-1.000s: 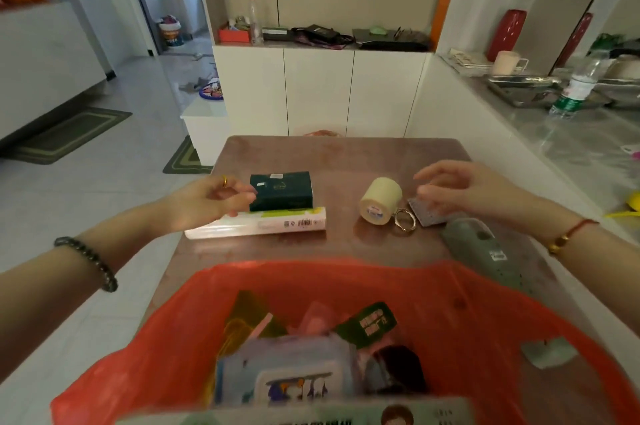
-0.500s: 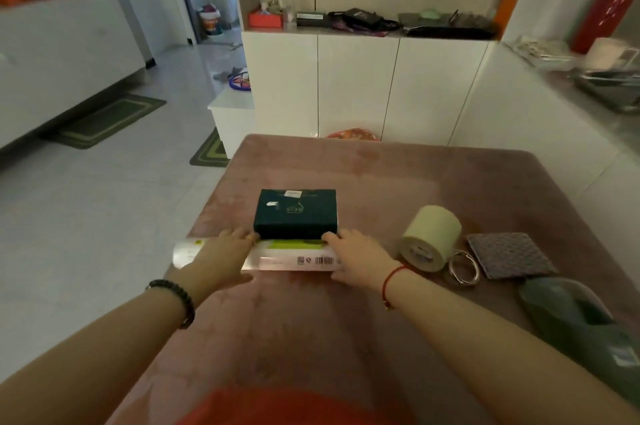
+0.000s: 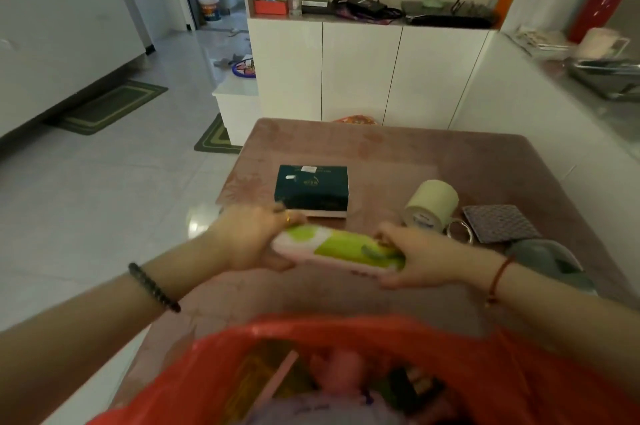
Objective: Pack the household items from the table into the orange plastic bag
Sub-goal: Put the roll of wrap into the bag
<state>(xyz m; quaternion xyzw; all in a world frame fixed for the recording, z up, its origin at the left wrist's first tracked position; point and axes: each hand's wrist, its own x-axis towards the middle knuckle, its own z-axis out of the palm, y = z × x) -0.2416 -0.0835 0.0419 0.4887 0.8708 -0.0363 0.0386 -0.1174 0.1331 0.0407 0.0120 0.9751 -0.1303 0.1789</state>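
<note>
A long white and green box (image 3: 341, 249) is lifted off the brown table (image 3: 398, 154), held level by both ends. My left hand (image 3: 252, 239) grips its left end and my right hand (image 3: 412, 256) grips its right end. The open orange plastic bag (image 3: 485, 372) lies at the near edge below the box, with several packed items inside. On the table behind the box sit a dark green box (image 3: 311, 189), a cream roll of tape (image 3: 431, 204), a metal ring (image 3: 459, 232), a grey woven pad (image 3: 500, 223) and a grey-green slipper (image 3: 550, 263).
White cabinets (image 3: 360, 74) stand beyond the table's far edge, their top cluttered with a bottle and bags. A white counter (image 3: 554, 119) runs along the right. Tiled floor with green mats (image 3: 110, 105) lies to the left.
Both hands closed on the long white and green box and raised it off the table toward me. The view has tipped down, bringing the orange bag back into sight.
</note>
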